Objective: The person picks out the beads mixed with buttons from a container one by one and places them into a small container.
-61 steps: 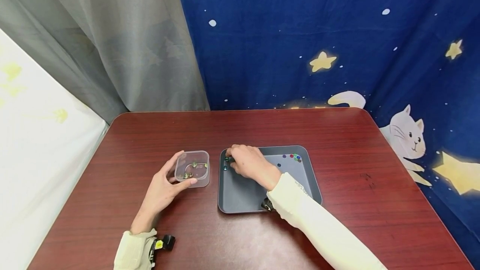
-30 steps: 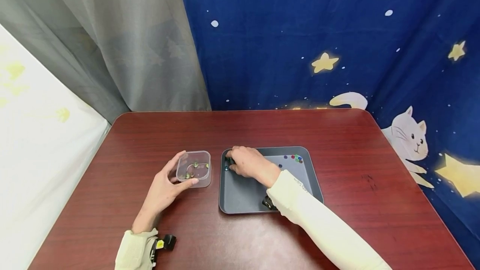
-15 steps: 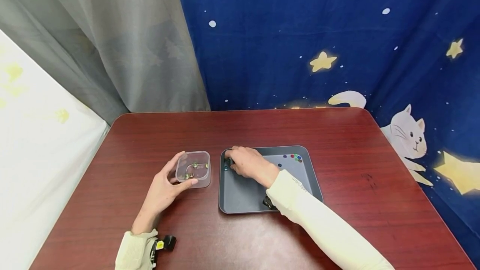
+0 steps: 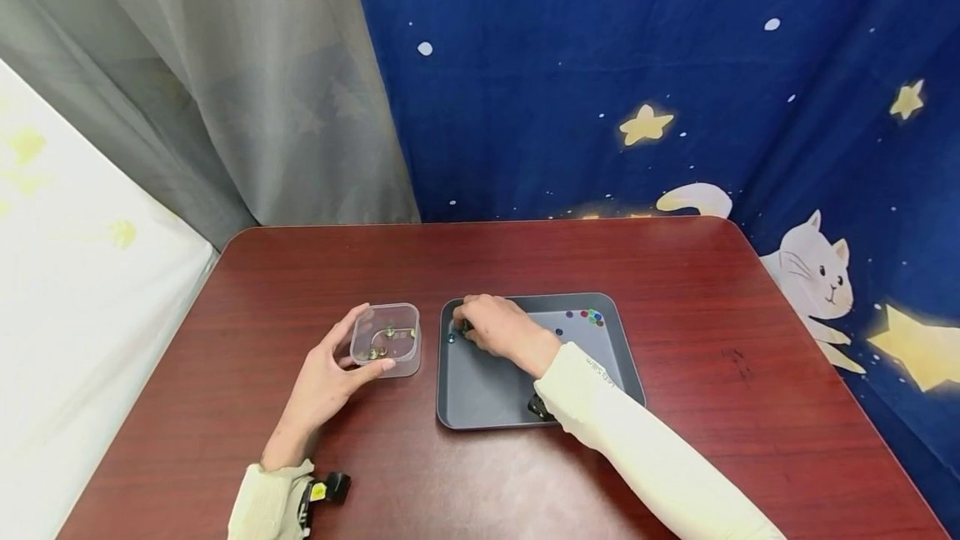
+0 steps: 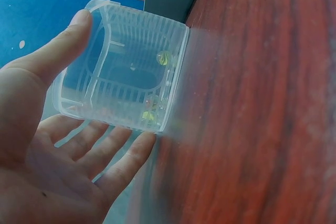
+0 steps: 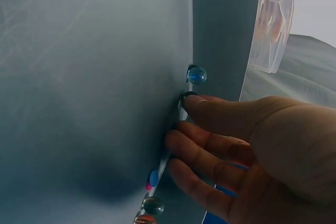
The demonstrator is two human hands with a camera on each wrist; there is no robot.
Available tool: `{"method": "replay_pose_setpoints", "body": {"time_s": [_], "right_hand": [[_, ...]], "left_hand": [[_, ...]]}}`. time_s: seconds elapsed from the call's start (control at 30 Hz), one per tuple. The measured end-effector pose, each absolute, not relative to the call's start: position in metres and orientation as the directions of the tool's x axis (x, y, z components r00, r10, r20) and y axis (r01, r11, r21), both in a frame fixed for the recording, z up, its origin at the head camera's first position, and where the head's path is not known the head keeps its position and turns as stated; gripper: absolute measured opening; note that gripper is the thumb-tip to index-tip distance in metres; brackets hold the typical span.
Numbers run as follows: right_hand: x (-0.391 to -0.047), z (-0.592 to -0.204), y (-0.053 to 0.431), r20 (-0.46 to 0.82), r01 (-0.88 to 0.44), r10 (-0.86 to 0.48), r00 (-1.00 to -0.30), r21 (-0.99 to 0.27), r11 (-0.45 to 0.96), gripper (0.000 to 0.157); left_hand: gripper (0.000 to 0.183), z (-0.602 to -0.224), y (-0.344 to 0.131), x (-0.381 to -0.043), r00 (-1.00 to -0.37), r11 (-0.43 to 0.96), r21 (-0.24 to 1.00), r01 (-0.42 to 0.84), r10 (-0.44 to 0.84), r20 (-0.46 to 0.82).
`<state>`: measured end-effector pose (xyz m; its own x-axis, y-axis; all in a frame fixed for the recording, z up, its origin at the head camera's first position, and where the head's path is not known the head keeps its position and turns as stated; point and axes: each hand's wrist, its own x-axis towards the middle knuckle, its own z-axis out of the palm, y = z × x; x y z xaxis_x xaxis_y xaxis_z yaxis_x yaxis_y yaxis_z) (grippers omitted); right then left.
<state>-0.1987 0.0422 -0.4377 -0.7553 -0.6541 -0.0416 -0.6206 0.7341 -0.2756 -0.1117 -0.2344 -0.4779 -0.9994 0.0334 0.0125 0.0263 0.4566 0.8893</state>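
Note:
My left hand [image 4: 318, 382] grips a small clear plastic box [image 4: 405, 367] on the table, thumb on the near side and fingers around the far side. Several yellow-green marbles [image 5: 164, 57] lie in the box. Over the left end of a grey tray [image 4: 487, 407], my right hand [image 4: 498, 327] pinches a dark marble [image 4: 467, 327] between thumb and forefinger; the right wrist view shows it mostly covered by the thumb. Just beside these fingers, a light blue marble [image 6: 197, 75] rests against the tray wall.
Several small coloured discs [image 4: 592, 317] are gathered in the tray's far right corner. More marbles [image 6: 153, 205] appear low in the right wrist view. The tray and box stand on a reddish-brown table [image 4: 712, 340], with curtains [image 4: 525, 90] behind.
The dark green marble by the tray's left wall has come between the right fingers, and that hand has shifted slightly. The left hand and the box stay in place.

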Motion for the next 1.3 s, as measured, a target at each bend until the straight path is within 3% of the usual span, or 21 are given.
{"method": "replay_pose_setpoints", "body": {"time_s": [0.6, 1.3], "right_hand": [[-0.1995, -0.4403, 0.0444, -0.035, -0.611, -0.647, -0.762, -0.292, 0.736, 0.012], [-0.2025, -0.4365, 0.0454, 0.089, -0.687, -0.694, -0.715, -0.274, 0.673, 0.008]], "left_hand": [[0.090, -0.4790, -0.2334, -0.1124, -0.999, 0.458, 0.889, 0.026, 0.030, 0.014], [0.089, -0.4781, -0.2333, -0.1134, -1.000, 0.459, 0.888, 0.030, 0.023, 0.021]]}}
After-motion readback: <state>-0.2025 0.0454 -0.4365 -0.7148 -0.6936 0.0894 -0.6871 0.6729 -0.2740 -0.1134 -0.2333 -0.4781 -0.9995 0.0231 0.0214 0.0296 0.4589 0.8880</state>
